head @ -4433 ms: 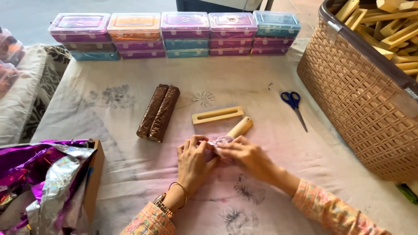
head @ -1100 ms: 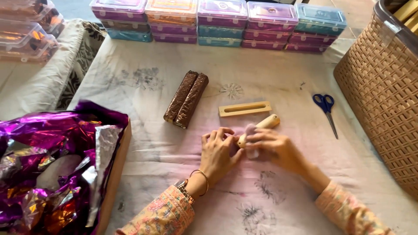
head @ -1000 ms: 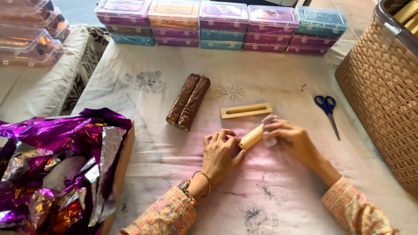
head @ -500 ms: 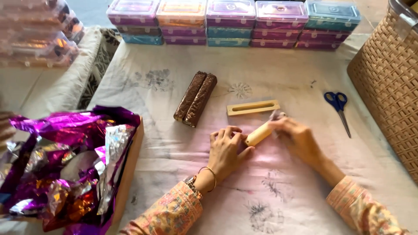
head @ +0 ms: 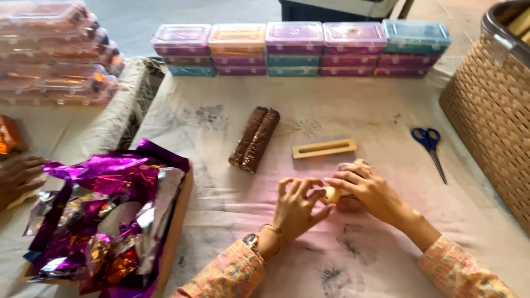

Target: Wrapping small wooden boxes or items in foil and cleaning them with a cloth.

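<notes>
Hands — left [head: 295, 207], right [head: 367, 187] — grip cream roll [head: 332, 194], mostly hidden.

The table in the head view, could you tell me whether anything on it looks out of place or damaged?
Nothing looks damaged or spilled. The crumpled purple foil bulges untidily out of its cardboard box, and the cloth is stained in patches. The scissors, wooden frame and brown rolls lie neatly.

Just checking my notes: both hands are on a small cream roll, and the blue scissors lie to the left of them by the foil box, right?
Not quite. In the head view both hands, left hand and right hand, are on the cream roll, but the blue scissors lie to the right, near the wicker basket, not by the foil box.
</notes>
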